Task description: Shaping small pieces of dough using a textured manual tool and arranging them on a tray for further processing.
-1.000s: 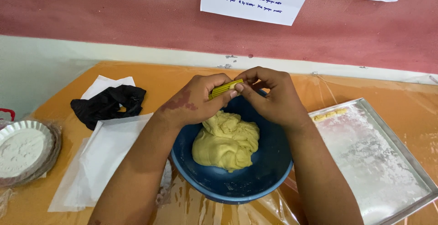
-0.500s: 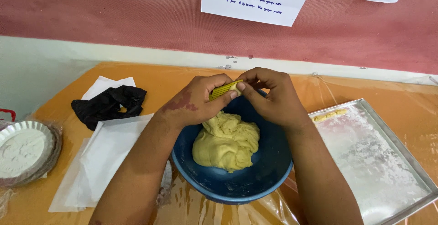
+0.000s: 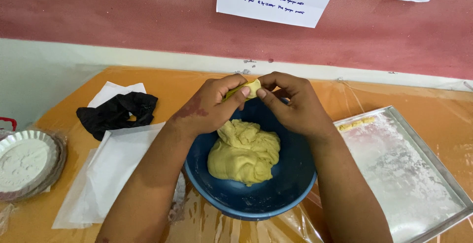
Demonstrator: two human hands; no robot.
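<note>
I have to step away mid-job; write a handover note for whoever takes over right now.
Left hand and right hand: together pinching a small dough piece above the blue bowl.
Dough mass: in the bowl.
Floured metal tray: right of the bowl, one shaped strip at its far edge.
Done: one strip laid.
Left: most dough unshaped.

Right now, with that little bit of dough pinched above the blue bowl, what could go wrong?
1. The small dough piece is held only by the fingertips of the left hand and right hand, so it might slip. It would probably land in the blue bowl.
2. The bowl sits on wrinkly plastic sheet, so a hard push could make it slide.
3. The floured tray lies close to the right forearm; a bump might scatter flour.
</note>
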